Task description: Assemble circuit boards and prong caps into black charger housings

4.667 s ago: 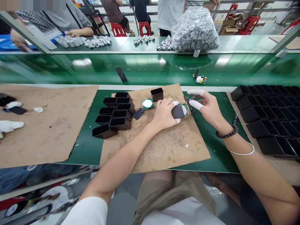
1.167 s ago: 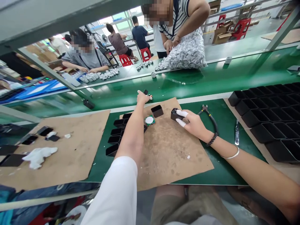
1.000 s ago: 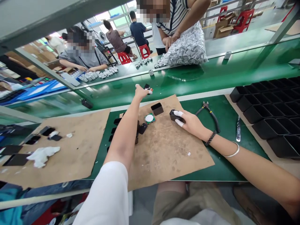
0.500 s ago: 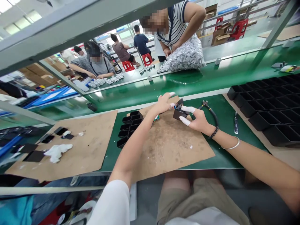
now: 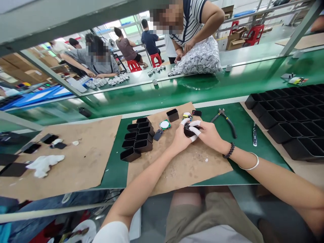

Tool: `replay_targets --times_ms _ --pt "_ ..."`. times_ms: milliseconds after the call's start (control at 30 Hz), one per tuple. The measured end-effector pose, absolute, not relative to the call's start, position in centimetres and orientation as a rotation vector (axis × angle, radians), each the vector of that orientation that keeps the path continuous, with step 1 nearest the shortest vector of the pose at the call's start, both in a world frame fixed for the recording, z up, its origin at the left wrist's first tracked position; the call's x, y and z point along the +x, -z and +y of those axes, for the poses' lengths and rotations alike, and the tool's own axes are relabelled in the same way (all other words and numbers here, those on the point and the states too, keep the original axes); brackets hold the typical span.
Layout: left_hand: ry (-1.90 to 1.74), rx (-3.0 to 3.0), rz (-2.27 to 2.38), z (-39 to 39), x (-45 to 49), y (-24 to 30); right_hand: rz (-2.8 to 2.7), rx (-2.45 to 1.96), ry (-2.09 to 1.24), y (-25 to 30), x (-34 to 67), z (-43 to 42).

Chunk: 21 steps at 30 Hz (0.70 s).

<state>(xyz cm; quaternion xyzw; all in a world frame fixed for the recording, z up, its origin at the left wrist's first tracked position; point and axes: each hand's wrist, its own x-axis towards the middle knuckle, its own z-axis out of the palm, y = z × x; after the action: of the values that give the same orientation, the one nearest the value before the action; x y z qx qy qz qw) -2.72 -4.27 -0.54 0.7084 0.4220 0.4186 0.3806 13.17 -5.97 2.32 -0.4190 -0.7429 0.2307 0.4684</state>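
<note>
My left hand (image 5: 180, 140) and my right hand (image 5: 209, 135) meet over the brown cardboard mat (image 5: 182, 165), both closed on a small black housing (image 5: 189, 130). White finger cots cover my fingertips. Just beyond the hands lies a small part with coloured wires and a black piece (image 5: 192, 114). A single black open housing (image 5: 172, 115) and a green round board with a white disc (image 5: 164, 124) lie to the left. A cluster of black housings (image 5: 136, 138) sits at the mat's left edge, with a small dark flat piece (image 5: 158, 135) beside it.
Black-handled pliers (image 5: 225, 118) and a metal tool (image 5: 254, 129) lie on the green surface to the right. Trays of black housings (image 5: 291, 118) fill the right side. A conveyor belt (image 5: 177, 91) runs behind; across it people handle small grey parts and a bag (image 5: 199, 57).
My left hand reached out to the conveyor, brought back a small wired part, left it on the mat, and has now joined my right hand on the black housing.
</note>
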Motion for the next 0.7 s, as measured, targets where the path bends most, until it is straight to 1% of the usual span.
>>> replay_targets --times_ms 100,167,333,433,533,700 --pt "-1.099 1.776 1.111 -4.2 -3.0 0.5 -1.917 -1.062 -0.527 -2.6 13.7 -5.8" --pt "-1.12 1.784 1.12 -4.3 -3.0 0.3 -1.886 -1.108 -0.554 -2.9 14.0 -5.8" --pt "-1.131 1.748 0.964 -4.5 -3.0 0.0 -1.527 -1.094 -1.025 -4.2 14.6 -5.0" --pt "-1.132 1.706 0.822 -4.3 -3.3 0.0 -1.46 -1.093 -1.163 -5.0 14.8 -4.7" --pt "-1.13 1.716 0.74 -4.0 -3.7 0.0 -1.471 -1.071 -1.168 -5.4 14.6 -5.1" --pt "-1.106 1.71 0.699 -4.1 -3.8 -0.2 -1.501 -1.053 -1.057 -5.5 13.9 -6.4"
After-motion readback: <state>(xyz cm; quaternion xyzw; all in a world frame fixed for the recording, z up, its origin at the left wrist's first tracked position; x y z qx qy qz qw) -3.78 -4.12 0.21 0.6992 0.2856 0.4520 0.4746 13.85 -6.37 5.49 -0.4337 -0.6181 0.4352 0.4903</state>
